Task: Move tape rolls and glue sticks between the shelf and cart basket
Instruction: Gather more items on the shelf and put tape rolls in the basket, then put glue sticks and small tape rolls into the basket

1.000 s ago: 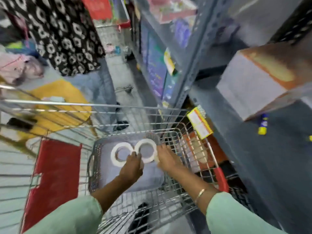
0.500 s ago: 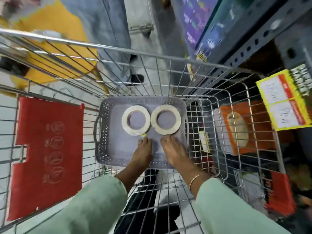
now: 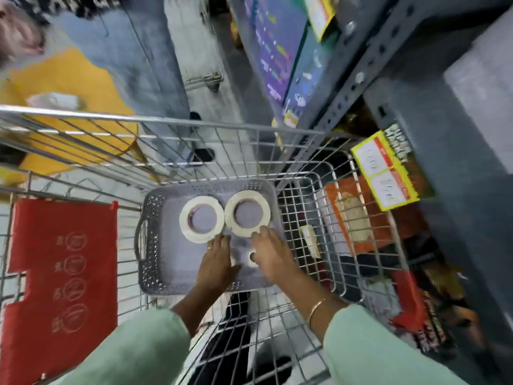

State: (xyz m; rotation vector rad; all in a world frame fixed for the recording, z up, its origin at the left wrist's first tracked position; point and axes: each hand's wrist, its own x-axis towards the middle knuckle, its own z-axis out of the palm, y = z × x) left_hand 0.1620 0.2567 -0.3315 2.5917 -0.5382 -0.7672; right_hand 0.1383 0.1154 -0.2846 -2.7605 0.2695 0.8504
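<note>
Two white tape rolls, the left tape roll (image 3: 201,219) and the right tape roll (image 3: 247,213), lie flat and touching at the far end of a grey perforated basket (image 3: 155,245) inside the wire cart (image 3: 305,195). The left hand (image 3: 216,263) rests palm down with fingers loosely spread, holding nothing. The right hand (image 3: 270,257) touches the right roll's near edge, and a small white roll (image 3: 252,257) (half hidden) sits against it; whether it is gripped cannot be told.

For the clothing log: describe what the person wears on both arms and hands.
Both arms wear loose pale mint-green long sleeves. The right hand has a thin gold bangle at the wrist. The left hand shows a slim ring on one finger. No gloves.
</note>
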